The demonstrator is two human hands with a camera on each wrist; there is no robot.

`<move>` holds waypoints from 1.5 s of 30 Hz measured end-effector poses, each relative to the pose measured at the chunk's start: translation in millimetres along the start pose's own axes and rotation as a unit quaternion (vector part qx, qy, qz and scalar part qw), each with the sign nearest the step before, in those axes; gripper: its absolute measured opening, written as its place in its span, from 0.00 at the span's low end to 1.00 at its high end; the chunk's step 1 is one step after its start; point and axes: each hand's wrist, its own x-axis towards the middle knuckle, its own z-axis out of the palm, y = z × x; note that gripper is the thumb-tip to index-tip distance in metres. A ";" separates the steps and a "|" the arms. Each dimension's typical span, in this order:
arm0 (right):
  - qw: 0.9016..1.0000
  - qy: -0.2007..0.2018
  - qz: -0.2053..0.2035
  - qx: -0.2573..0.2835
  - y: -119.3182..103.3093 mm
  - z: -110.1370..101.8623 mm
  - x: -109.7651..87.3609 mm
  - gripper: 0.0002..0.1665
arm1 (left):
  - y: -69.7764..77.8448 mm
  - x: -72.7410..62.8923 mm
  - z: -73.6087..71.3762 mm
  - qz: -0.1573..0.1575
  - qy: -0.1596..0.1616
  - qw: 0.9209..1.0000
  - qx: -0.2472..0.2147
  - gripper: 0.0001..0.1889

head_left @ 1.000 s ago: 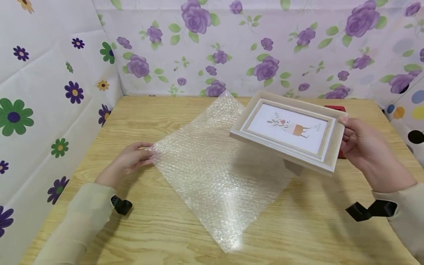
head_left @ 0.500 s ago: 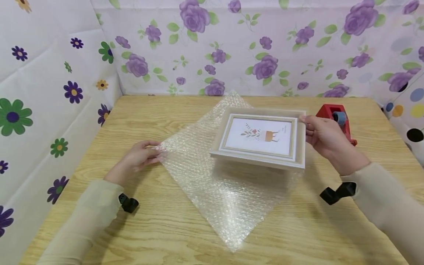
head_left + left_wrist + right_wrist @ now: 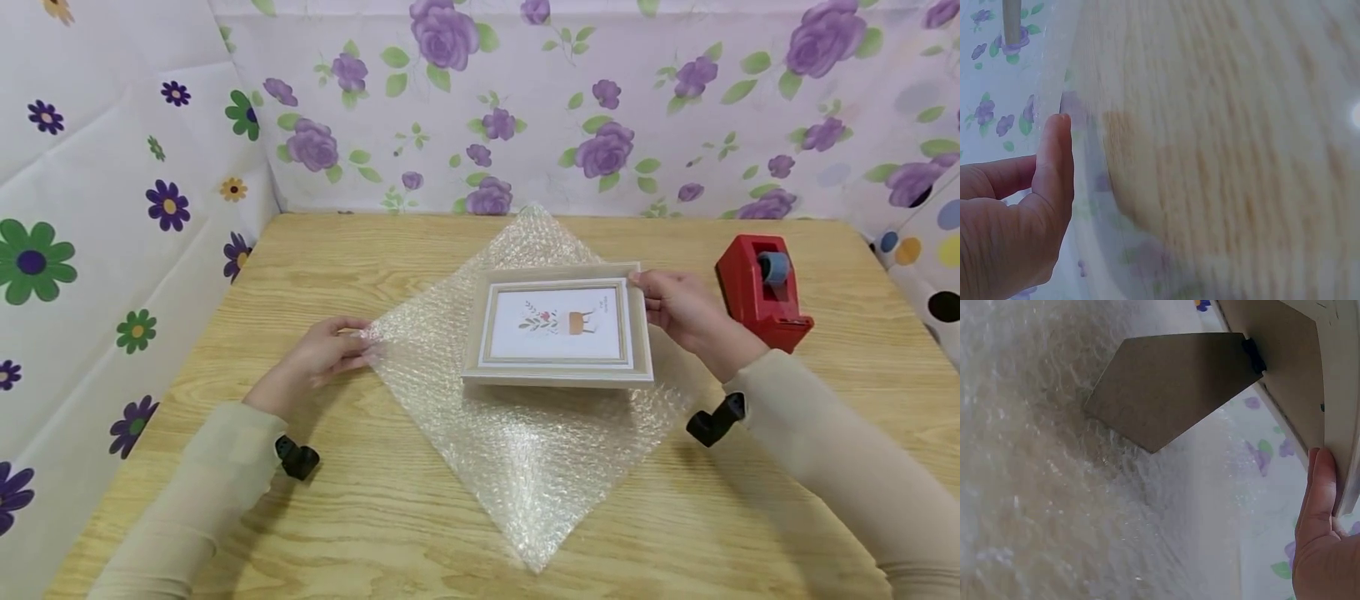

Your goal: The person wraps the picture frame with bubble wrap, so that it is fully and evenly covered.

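Note:
A sheet of clear bubble wrap [image 3: 517, 467] lies on the table, turned like a diamond. At its left corner, my left hand [image 3: 324, 352] pinches the film between thumb and fingers. My right hand [image 3: 692, 318] grips the right edge of a cream picture frame [image 3: 553, 373], its flower-pot print facing up. The frame is over the middle of the wrap, slightly tilted. From its back a brown easel stand [image 3: 1172, 387] sticks out, with its tip right at the wrap in the right wrist view. In the head view the stand is hidden under the frame.
A red tape dispenser [image 3: 753, 292] with a blue roll stands at the right, just beyond my right wrist. The wooden table [image 3: 360, 508] ends at a flower-printed backdrop [image 3: 345, 133] behind and at the left.
The picture frame has moved left and down over the wrap with my right hand, and levelled out. The tape dispenser has come into full view. My left hand has shifted slightly right, holding the corner.

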 end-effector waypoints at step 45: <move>0.938 0.058 -0.002 -0.341 49.3 10.6 5.4 0.33 | -3.9 6.8 3.0 -0.032 0.028 0.999 0.015 0.24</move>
